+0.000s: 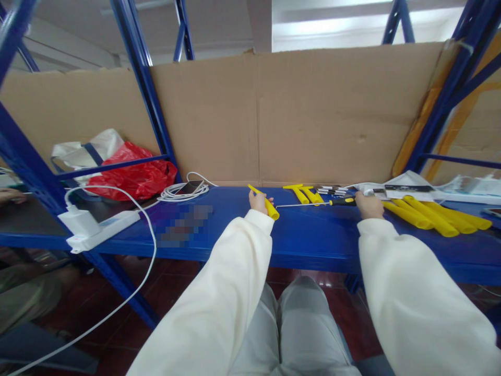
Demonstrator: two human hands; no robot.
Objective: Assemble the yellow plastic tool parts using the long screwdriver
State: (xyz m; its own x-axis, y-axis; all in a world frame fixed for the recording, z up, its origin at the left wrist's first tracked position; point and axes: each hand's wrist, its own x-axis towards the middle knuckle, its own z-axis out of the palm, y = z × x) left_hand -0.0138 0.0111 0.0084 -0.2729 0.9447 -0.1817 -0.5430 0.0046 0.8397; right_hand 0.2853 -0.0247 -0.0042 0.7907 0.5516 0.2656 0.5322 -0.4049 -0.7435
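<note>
Over the blue bench (313,230), head view: left hand (257,200) is grasping a yellow piece (271,210); right hand (370,206) is clenching a screwdriver (340,201) by its handle; tip could be slipping and jabbing the left hand, if the shaft is running off line or the piece is twisting; piece is poking from its grip toward 11 and 5 o'clock; screwdriver is pointing toward 9, tip near the piece, contact unclear.
</note>
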